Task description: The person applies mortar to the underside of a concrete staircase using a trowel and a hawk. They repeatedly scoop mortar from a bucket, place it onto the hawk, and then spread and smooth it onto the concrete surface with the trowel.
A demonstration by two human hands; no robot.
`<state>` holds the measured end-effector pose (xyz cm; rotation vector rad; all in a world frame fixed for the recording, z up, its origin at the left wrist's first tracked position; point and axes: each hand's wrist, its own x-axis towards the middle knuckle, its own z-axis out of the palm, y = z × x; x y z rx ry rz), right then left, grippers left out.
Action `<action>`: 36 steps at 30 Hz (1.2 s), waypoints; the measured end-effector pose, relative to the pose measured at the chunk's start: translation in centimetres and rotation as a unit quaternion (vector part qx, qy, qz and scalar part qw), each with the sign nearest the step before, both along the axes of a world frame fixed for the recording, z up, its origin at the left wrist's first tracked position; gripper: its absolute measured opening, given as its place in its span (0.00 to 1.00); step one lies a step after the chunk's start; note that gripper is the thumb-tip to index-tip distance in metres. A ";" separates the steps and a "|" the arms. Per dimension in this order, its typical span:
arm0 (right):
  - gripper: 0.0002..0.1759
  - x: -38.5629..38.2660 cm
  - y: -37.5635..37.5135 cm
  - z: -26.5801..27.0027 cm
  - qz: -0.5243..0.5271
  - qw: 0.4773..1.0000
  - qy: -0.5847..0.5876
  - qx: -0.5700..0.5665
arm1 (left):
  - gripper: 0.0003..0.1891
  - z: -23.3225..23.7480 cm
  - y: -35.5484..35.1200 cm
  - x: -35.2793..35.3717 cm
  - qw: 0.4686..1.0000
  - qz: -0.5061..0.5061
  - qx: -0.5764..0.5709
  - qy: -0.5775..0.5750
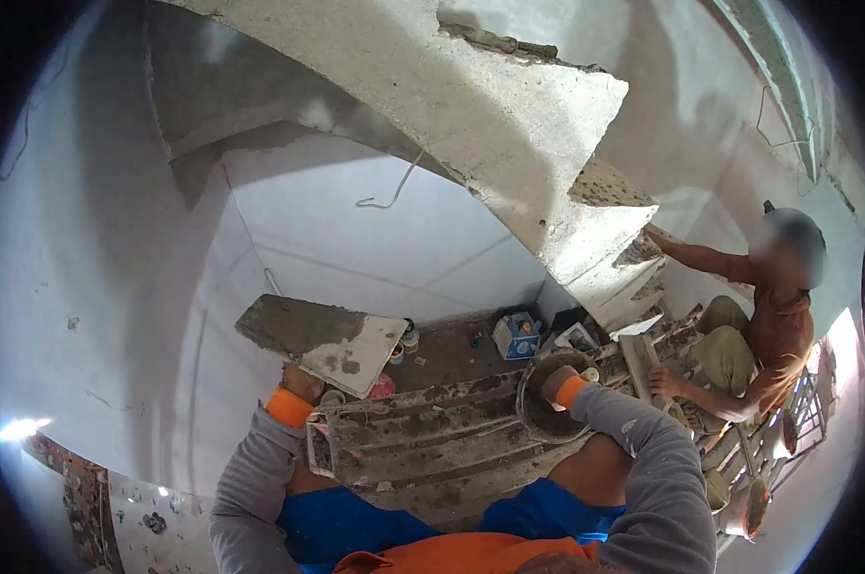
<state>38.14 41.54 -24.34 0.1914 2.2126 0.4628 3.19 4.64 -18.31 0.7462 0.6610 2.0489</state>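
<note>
My left hand [303, 380] is closed under a flat mortar board [375, 352], holding it up and tilted. Wet grey mortar [299, 325] covers the far left part of the board. My right hand [559, 385] reaches into a round mortar pan [522, 409] on the planks in front of me. Its fingers are curled, and what they hold is hidden. A small pale round thing [591, 374] shows beside that hand.
Wooden scaffold planks [423, 435] lie below me. At the right a co-worker [777, 325] sits, one hand on a flat board [640, 364], the other against the concrete stair underside [547, 124] overhead. A blue-and-white box [517, 337] and small tins [410, 337] stand on the floor below.
</note>
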 end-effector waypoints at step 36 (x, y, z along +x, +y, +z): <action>0.14 -0.4 -0.2 1.2 -0.053 0.998 -0.030 -0.019 | 0.34 -1.2 0.4 0.0 0.993 0.058 -0.096 -0.021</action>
